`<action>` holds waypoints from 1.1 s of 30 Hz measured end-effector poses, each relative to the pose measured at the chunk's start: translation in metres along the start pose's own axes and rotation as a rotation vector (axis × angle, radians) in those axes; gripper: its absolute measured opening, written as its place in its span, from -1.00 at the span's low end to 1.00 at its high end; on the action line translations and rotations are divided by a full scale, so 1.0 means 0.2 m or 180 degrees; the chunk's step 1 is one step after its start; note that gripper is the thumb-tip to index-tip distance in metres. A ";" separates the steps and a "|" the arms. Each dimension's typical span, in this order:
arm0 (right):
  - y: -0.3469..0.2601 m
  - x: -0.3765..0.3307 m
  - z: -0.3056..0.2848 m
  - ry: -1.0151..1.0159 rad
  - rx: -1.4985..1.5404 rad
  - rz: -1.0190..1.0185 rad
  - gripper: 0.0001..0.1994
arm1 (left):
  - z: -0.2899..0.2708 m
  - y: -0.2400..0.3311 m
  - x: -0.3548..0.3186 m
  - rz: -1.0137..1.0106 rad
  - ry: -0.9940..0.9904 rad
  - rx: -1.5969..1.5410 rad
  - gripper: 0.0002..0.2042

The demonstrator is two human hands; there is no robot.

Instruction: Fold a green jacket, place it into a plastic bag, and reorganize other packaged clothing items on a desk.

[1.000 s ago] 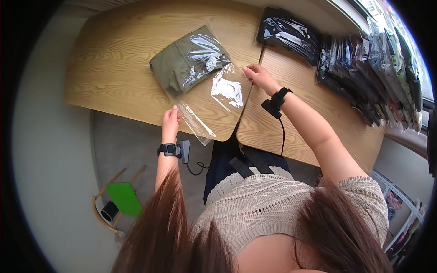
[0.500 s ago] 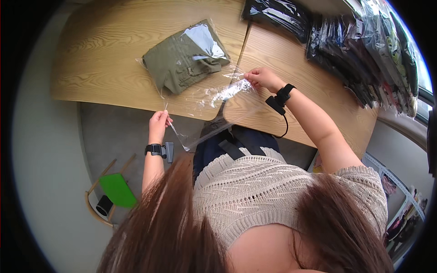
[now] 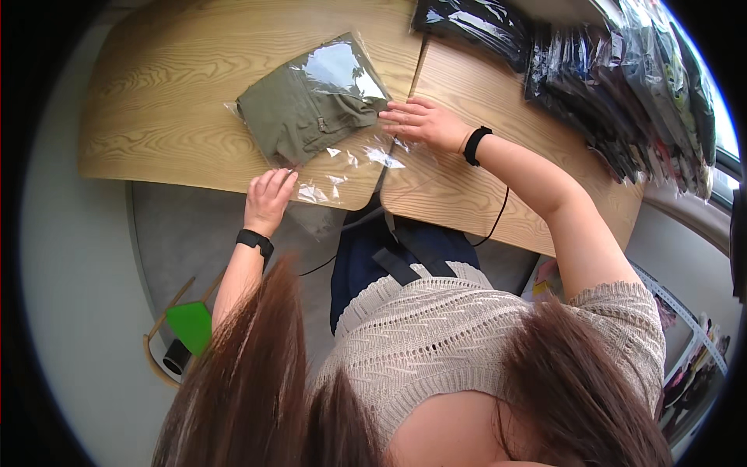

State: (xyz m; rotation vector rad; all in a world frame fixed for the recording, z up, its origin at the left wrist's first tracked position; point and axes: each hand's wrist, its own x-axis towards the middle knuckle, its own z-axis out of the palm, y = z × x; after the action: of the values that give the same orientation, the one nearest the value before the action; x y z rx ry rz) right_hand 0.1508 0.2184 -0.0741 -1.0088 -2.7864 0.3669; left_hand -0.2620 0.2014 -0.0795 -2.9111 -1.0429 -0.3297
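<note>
Head-worn fisheye, downward over hands [image 3: 424, 125]

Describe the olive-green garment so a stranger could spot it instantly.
Start with the wooden tabletop on the left. On it, next to the left hand and the right hand, lies a folded olive-green garment in a clear plastic bag. It lies by itself, unlike the bagged clothes crowded at the upper right.

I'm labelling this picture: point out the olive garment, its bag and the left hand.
Olive garment [image 3: 282, 117]: head view, middle of the folded cloth.
Bag [image 3: 312, 192]: head view, glint on its loose end.
Left hand [image 3: 268, 202]: head view, back of the hand.
</note>
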 end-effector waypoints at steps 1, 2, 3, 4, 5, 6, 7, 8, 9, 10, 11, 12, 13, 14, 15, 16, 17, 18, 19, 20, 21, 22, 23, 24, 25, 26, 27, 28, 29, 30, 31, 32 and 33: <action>0.02 0.00 0.01 -0.0108 0.0146 0.0040 -0.53 | 0.00 -0.01 0.01 0.0062 -0.0088 -0.0124 -0.54; 0.04 0.01 0.02 -0.0022 0.0316 0.0012 -0.55 | 0.00 -0.02 0.02 -0.0048 -0.0129 -0.0367 -0.59; 0.06 0.01 0.03 -0.0060 0.0482 0.0037 -0.57 | -0.01 -0.04 0.03 -0.0157 -0.0207 -0.0627 -0.63; 0.07 0.01 0.04 -0.0136 0.0664 0.0088 -0.59 | -0.02 -0.04 0.03 -0.0303 -0.0267 -0.0907 -0.66; 0.09 0.01 0.04 -0.0071 0.1055 0.0233 -0.64 | -0.02 -0.05 0.03 -0.0584 -0.0222 -0.1234 -0.71; 0.09 0.01 0.05 -0.0044 0.1457 0.0407 -0.68 | -0.02 -0.05 0.03 -0.0899 -0.0154 -0.1581 -0.75; 0.11 0.01 0.05 -0.0108 0.1810 0.0682 -0.71 | -0.02 -0.04 0.03 -0.1248 -0.0102 -0.1937 -0.78; 0.10 0.01 0.05 0.0203 0.2266 0.1167 -0.74 | -0.03 -0.04 0.03 -0.1656 -0.0144 -0.2377 -0.79; 0.10 0.03 0.05 0.0233 0.2616 0.1555 -0.74 | -0.03 -0.03 0.03 -0.2100 -0.0215 -0.2825 -0.79; 0.10 0.04 0.04 0.0161 0.2928 0.1979 -0.74 | -0.04 -0.02 0.02 -0.2557 -0.0351 -0.3200 -0.77; 0.10 0.05 0.04 0.0089 0.3234 0.2406 -0.74 | -0.05 -0.02 0.02 -0.2648 -0.0294 -0.3473 -0.77; 0.09 0.06 0.03 0.0299 0.3167 0.2451 -0.73 | -0.06 -0.01 0.02 -0.2751 -0.0296 -0.3676 -0.76; 0.09 0.07 0.03 0.0294 0.3131 0.2614 -0.73 | -0.07 0.00 0.02 -0.2849 -0.0260 -0.3844 -0.75; 0.07 0.09 0.03 0.0353 0.3083 0.2706 -0.72 | -0.07 0.01 0.01 -0.2894 -0.0248 -0.3839 -0.69; 0.07 0.10 0.03 0.0343 0.3006 0.2891 -0.71 | -0.08 0.02 0.01 -0.3073 -0.0182 -0.4044 -0.67; 0.04 0.11 0.03 0.0868 0.3348 0.2616 -0.68 | -0.08 0.04 0.01 -0.3234 -0.0087 -0.4236 -0.64; 0.04 0.12 0.03 0.0907 0.3418 0.2704 -0.67 | -0.08 0.05 0.01 -0.3483 -0.0041 -0.4373 -0.61; 0.03 0.13 0.03 0.0884 0.3528 0.2775 -0.66 | -0.08 0.07 0.01 -0.3088 0.0188 -0.4012 -0.58; 0.02 0.14 0.03 0.0884 0.3604 0.2831 -0.65 | -0.06 0.08 0.01 -0.3338 0.0303 -0.4074 -0.59; 0.01 0.15 0.03 0.0921 0.3762 0.2959 -0.66 | -0.05 0.09 0.02 -0.3579 0.0391 -0.4074 -0.60; 0.00 0.17 0.04 0.0989 0.3878 0.3071 -0.67 | -0.04 0.09 0.03 -0.3784 0.0537 -0.4000 -0.60; -0.01 0.18 0.04 0.1060 0.3969 0.3179 -0.68 | -0.02 0.10 0.03 -0.3949 0.0569 -0.4188 -0.59; -0.02 0.19 0.04 0.1112 0.3938 0.3268 -0.67 | 0.00 0.11 0.05 -0.4077 0.0662 -0.4305 -0.59; -0.03 0.21 0.04 0.1169 0.3881 0.3352 -0.66 | 0.01 0.12 0.05 -0.4279 0.0701 -0.4438 -0.58; -0.04 0.22 0.04 0.1173 0.3822 0.3467 -0.65 | 0.01 0.12 0.05 -0.4320 0.0680 -0.4351 -0.58; -0.05 0.23 0.03 0.1157 0.3712 0.3490 -0.68 | 0.02 0.12 0.06 -0.4429 0.0606 -0.4284 -0.59; -0.06 0.23 0.01 0.1089 0.3595 0.3542 -0.71 | 0.02 0.12 0.05 -0.4577 0.0512 -0.4135 -0.60; -0.07 0.24 -0.01 0.1020 0.3430 0.3646 -0.73 | 0.02 0.12 0.05 -0.4548 0.0528 -0.4263 -0.62; -0.09 0.26 -0.03 0.1546 0.2685 0.3546 -0.76 | 0.02 0.12 0.05 -0.4563 0.0531 -0.4303 -0.64; -0.14 0.27 -0.04 0.2044 0.1881 0.3446 -0.78 | 0.03 0.13 0.04 -0.4575 0.0540 -0.4341 -0.66; -0.18 0.27 -0.06 0.2463 0.1083 0.3367 -0.77 | 0.03 0.13 0.04 -0.4594 0.0590 -0.4324 -0.65; -0.23 0.27 -0.09 0.2225 0.1230 0.3020 -0.66 | 0.04 0.13 0.04 -0.4605 0.0632 -0.4306 -0.63; -0.28 0.29 -0.10 0.2012 0.1023 0.2465 -0.64 | 0.04 0.13 0.03 -0.4558 0.0686 -0.4277 -0.61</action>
State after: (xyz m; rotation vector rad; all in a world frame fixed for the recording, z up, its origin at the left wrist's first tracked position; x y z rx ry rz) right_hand 0.0767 0.2186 -0.0361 -1.7072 -1.6499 0.4546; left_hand -0.2385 0.1858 -0.0855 -1.6217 -3.5852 -1.7866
